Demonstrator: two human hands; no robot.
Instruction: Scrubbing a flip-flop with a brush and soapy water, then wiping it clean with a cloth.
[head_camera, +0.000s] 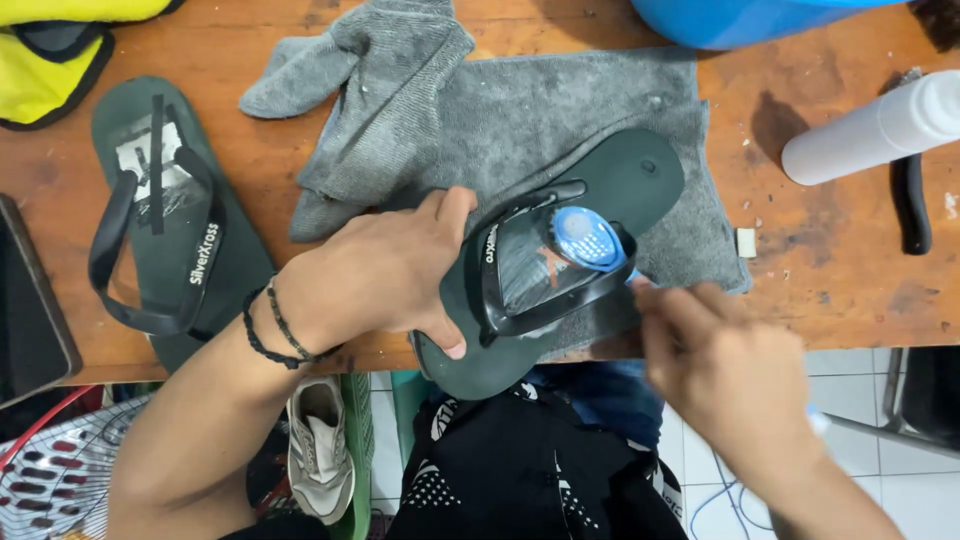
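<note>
My left hand (375, 275) grips the heel half of a dark green flip-flop (640, 175), which lies tilted on a grey towel (560, 110) at the table's front edge. A blue round-headed brush (585, 238) sits on the footbed under the black straps. My right hand (715, 365) is blurred, just right of the sandal, with its fingers closed on the brush's handle. A bit of pale handle shows past my right wrist. The second flip-flop (150, 200) lies sole-down on the bare wood to the left.
A crumpled grey cloth (385, 80) rests on the towel's far left. A white cylinder bottle (880, 125) and a black handle (912, 205) lie at the right, and a blue basin (740, 20) at the back. A yellow item (40, 60) and a dark flat device (30, 300) are at the left. A sneaker (320, 450) sits below.
</note>
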